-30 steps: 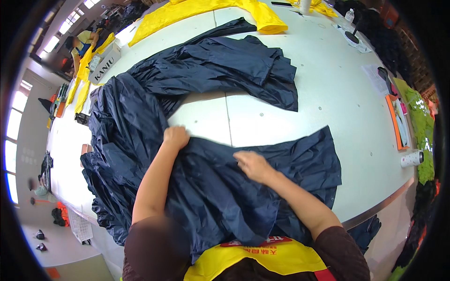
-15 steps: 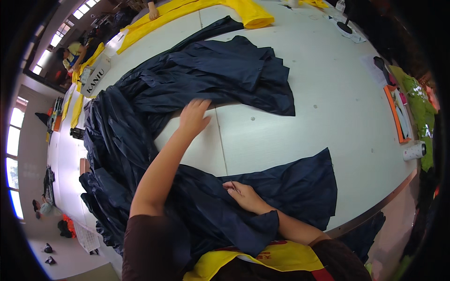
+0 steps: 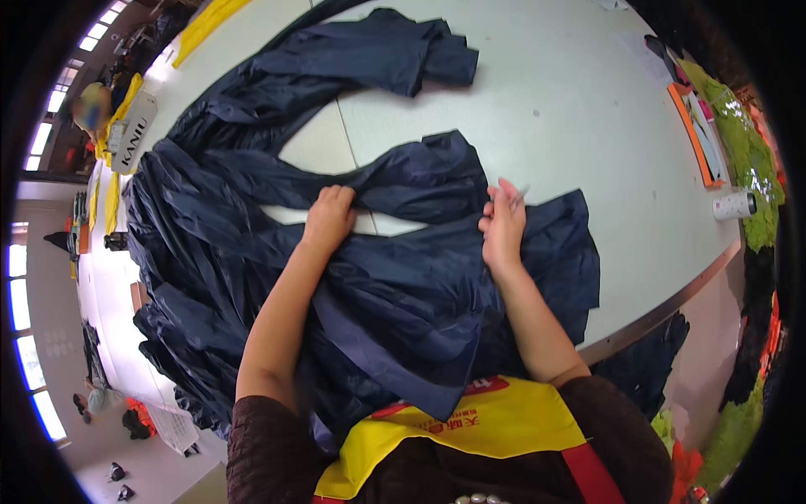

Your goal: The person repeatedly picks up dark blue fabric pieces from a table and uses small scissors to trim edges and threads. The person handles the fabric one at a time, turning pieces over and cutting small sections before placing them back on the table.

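A large heap of dark navy garments point(image 3: 210, 227), thin and wrinkled, covers the left and middle of the table and hangs toward my lap. My left hand point(image 3: 330, 220) is closed on the edge of one narrow navy fabric piece point(image 3: 424, 181), whose free end lies to the right. At that end is my right hand point(image 3: 504, 225), raised palm up with curled fingers. A small thin metal tool point(image 3: 520, 195) sticks out from its fingers; its exact kind is too small to tell. Beneath the right hand spreads another wide navy panel point(image 3: 558, 244).
The pale table point(image 3: 588, 126) ends at a brown edge point(image 3: 646, 323) on the right. An orange tray point(image 3: 695, 139) and a white cylindrical container point(image 3: 735, 205) stand by that side. At the far left are a white box point(image 3: 134, 134), yellow fabric point(image 3: 206, 29) and another person point(image 3: 92, 109).
My left hand has come nearer, bringing a navy piece from the far pile. My right hand has risen off the near panel and moved right and farther away. The whole view has shifted.
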A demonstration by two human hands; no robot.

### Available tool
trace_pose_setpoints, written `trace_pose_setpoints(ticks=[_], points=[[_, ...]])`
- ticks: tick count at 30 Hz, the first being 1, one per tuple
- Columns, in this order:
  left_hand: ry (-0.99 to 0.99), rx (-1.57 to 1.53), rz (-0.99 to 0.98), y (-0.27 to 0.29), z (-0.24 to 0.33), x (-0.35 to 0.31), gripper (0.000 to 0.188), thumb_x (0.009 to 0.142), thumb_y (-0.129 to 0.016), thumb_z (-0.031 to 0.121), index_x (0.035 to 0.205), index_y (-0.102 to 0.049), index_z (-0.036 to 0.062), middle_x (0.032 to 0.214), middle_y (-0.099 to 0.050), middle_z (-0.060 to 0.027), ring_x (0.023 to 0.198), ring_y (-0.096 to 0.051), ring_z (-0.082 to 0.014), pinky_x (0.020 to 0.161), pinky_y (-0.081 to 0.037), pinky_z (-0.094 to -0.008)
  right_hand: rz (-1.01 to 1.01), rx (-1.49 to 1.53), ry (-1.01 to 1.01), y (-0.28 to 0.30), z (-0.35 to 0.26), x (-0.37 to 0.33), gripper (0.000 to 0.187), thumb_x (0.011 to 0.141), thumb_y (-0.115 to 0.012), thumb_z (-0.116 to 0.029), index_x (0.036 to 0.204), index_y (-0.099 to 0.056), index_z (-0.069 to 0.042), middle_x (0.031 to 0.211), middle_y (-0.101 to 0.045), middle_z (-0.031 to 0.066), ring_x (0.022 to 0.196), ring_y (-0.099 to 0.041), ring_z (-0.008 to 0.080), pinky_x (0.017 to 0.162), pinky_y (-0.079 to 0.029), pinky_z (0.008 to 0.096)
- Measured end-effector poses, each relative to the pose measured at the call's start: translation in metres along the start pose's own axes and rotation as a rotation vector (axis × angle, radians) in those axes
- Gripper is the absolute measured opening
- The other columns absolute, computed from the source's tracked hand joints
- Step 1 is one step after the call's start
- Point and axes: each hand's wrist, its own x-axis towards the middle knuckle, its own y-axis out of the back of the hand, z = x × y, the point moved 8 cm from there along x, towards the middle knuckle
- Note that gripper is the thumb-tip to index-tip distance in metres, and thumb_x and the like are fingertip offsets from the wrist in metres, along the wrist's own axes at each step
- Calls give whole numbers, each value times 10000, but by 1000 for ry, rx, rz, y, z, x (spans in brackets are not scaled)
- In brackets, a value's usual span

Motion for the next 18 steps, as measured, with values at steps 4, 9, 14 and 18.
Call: trace_pose_setpoints(ticks=[4,9,14,18], points=[[-55,-48,78,5,10,-7,334,650,-555,-41,980,-546,10,957,-541,-149,947,-510,-335,840,-436,-392,-24,-208,131,5,1,18,415,889,-524,-176,1238,-424,26,873,-497,17,597,-408,41,416,-294,171],[-43,-80,160,9,17,-9,382,663,-515,-43,1042,-555,-5,1042,-550,-172,1019,-503,-347,896,-413,-387,-155,-388,-81,-6,-13,15,305,834,-608,-177,1050,-567,34,708,-509,-16,552,-392,30,402,-279,178],[180,-539,153,47,78,10,297,785,-621,157,1024,-582,-15,896,-616,-134,810,-598,-234,710,-475,-292,-265,-492,328,-20,-34,-1,195,814,-611,-126,941,-613,22,683,-527,-39,549,-366,22,495,-315,188],[416,-721,-2,35,114,15,583,749,-717,271,1194,-469,-14,800,-606,-88,720,-570,-127,655,-470,-256,-439,-442,405,-30,-14,-27,155,793,-612,-100,902,-598,10,669,-496,-37,598,-398,43,537,-340,207]])
